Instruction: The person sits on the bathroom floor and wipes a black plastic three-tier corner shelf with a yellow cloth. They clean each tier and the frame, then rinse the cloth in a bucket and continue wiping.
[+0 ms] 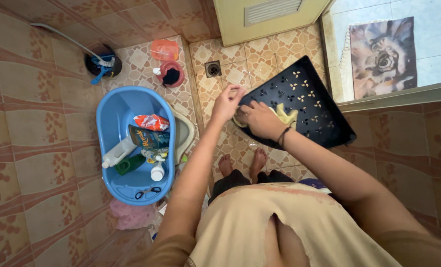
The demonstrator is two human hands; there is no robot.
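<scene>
while left hand (226, 103) steadies, right hand (260, 120) rubs perforated black tray (314, 116).

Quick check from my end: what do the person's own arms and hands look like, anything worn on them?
Both arms are bare from wrist to above the elbow, no gloves on the left hand or right hand. A thin dark cord bracelet circles the right wrist. No rings or watch that I can make out. Loose tan short sleeves show at the upper arms.
</scene>
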